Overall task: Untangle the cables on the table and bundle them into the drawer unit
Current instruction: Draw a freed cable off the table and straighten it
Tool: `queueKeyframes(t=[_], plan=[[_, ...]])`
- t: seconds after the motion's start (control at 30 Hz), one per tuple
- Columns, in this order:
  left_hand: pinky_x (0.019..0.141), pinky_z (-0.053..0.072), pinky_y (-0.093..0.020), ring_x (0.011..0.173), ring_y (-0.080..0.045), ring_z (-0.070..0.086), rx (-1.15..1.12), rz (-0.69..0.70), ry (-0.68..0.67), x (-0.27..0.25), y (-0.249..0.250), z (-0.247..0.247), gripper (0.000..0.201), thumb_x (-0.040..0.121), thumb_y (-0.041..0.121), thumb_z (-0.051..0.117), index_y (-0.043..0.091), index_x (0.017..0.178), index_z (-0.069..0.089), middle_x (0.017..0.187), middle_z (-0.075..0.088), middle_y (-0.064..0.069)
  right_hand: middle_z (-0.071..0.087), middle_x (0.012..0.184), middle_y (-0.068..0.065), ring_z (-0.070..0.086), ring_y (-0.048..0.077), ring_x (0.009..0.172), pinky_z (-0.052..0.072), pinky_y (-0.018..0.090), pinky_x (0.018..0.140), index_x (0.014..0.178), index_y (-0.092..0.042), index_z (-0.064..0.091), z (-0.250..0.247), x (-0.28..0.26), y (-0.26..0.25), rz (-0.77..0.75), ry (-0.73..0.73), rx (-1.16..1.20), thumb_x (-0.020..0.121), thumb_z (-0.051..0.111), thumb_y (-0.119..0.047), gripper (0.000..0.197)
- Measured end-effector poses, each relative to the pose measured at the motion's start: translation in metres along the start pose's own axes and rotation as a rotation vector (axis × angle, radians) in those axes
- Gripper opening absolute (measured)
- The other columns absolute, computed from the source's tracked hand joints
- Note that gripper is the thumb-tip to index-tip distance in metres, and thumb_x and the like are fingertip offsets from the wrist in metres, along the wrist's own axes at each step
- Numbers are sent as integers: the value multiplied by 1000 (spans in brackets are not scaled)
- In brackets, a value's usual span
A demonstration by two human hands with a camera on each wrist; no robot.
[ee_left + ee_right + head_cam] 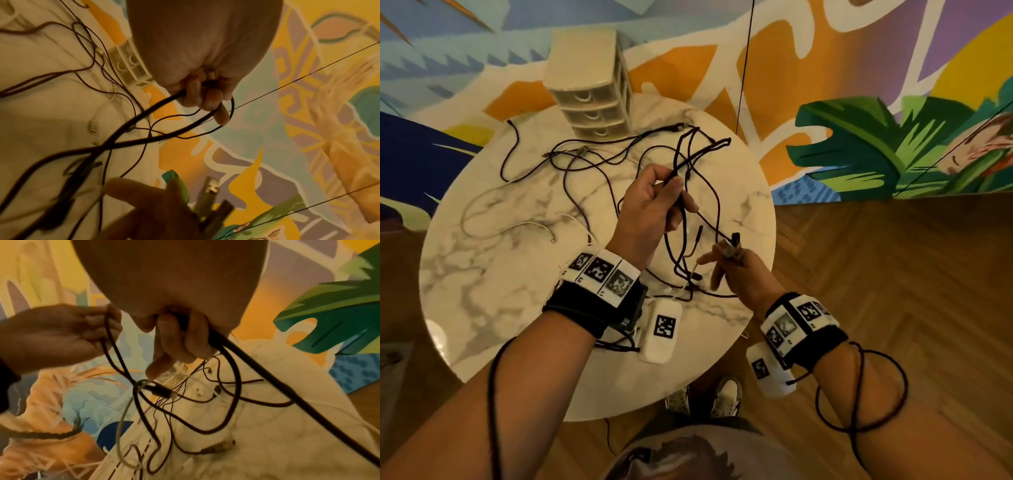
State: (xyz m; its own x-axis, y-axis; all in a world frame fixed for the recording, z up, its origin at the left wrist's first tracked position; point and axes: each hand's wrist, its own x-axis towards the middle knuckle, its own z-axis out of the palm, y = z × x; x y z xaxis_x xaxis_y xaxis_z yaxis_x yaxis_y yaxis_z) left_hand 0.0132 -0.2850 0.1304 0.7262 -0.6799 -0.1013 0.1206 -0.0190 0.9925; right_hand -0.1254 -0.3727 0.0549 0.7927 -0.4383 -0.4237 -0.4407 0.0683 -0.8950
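The step in hand looks like the untangling itself: nothing appears bundled yet, and the drawer unit [591, 85], standing at the upper left of the head view on the far edge of the round marble table [493, 291], has all its visible drawers closed.

The left hand [650, 212], near the middle of that view, is lifted above the table with its fingers curled round a doubled loop of black cable [690, 150], the loop rising past the fingertips toward the upper middle of the frame. The right hand [739, 270], lower and to the right of it, pinches a cable end with a metal plug [729, 250] between thumb and fingers, while its other fingers spread loosely downward. In the right wrist view the thick black cord [246, 356] runs out of that grip toward the lower right corner.

Between and below the two hands hangs a knot of dark strands; more dark cables [571, 161] sprawl over the upper left part of the table just in front of the drawer unit, and a pale white cable [524, 226] lies at middle left, well apart from both hands.

The next move probably calls for feeding the held plug back through the loops the left hand keeps raised, pulling gently so the crossing strands do not tighten, before any coiling begins; a drawer must be opened too
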Motion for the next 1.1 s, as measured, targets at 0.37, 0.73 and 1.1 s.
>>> queueKeyframes(t=[0.37,0.73,1.1], plan=[[41,32,-28,53,-21,63,166,190,-127,3,24,1,12,102,11,36,15,91,42,74,65,-8,66,85,8,62,29,77,49,34,65,87,-15,62,-26,0,28,190,78,-744,95,43,-26,24],[67,50,-35,73,-28,65,714,-66,53,14,-66,-21,23,101,25,32,13,102,52,100,60,-9,70,86,13,65,32,79,53,38,72,83,-10,70,-46,-7,52,359,205,-579,91,44,-30,34],[73,46,-32,96,-28,60,1414,-442,-485,-29,-126,11,39,90,47,50,12,105,59,101,61,-5,61,61,5,55,27,59,47,39,62,56,-20,62,-49,-18,56,277,355,-315,89,43,-21,37]])
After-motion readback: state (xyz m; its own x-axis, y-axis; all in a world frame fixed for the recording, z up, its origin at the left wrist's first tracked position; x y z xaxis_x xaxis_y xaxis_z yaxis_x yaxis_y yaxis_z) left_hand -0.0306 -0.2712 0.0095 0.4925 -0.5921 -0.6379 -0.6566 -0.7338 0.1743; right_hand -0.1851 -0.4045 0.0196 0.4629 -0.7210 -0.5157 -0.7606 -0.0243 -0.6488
